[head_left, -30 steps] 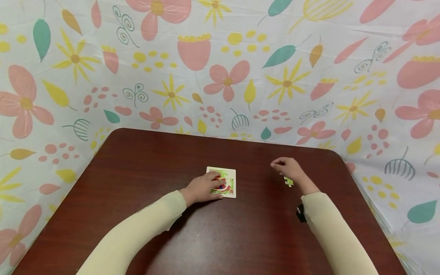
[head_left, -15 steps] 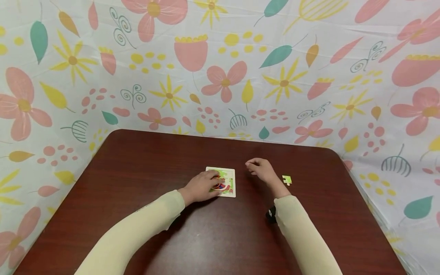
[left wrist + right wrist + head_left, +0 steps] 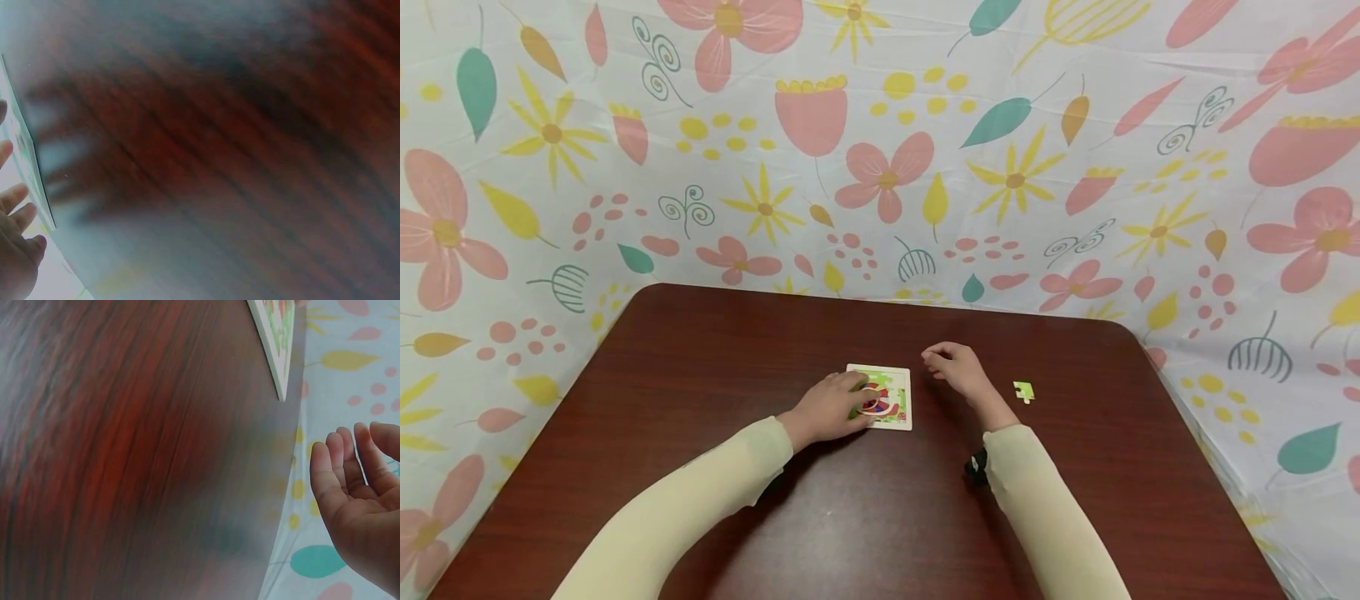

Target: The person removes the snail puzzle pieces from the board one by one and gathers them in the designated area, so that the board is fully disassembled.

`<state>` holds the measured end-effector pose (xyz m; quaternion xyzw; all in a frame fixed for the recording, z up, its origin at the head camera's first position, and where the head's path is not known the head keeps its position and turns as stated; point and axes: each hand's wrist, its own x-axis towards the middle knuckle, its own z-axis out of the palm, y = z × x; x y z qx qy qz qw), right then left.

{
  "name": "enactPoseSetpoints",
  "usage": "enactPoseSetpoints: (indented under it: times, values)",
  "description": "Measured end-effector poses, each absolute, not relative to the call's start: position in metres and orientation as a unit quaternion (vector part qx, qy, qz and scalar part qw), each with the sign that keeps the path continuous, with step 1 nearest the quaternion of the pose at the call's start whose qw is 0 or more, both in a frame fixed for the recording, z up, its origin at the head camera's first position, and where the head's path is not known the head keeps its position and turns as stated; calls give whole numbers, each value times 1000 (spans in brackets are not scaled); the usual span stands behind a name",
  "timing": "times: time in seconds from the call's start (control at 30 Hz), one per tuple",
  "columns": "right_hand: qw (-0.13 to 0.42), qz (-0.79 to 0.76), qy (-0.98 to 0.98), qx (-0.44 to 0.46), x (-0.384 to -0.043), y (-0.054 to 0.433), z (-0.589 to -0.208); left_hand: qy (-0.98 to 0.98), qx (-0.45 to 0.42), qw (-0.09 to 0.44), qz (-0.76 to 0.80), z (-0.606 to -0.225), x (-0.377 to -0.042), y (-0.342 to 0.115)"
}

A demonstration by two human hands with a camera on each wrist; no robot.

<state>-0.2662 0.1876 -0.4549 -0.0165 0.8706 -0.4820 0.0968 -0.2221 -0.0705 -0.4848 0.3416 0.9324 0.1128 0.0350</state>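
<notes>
While my left hand rests spread on the puzzle, my right hand hangs bent near it; I can't tell if that one holds anything.

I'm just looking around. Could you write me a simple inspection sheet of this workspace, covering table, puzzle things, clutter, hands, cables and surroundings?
Surface: dark reddish-brown table, wood-grained, shiny in places.
Job's things: pale-framed puzzle board, partly hidden by a hand; green jigsaw piece lying apart from it, on the right.
Clutter: nothing seen.
Hands: left hand over the board; right hand between board and piece, whether holding anything cannot be told; small black item by the right sleeve.
Cables: nothing seen.
Surroundings: white cloth printed with flowers and leaves.
</notes>
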Motion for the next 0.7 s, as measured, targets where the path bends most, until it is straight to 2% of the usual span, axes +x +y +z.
enactPoseSetpoints:
  times: [0.23,0.7]
  values:
    - [98,-490,866,-1,-266,175,-455,938,331,41,99,-488,-222,-73]
    - [142,-511,848,5,-264,151,-459,940,321,54,102,-488,-222,-74]
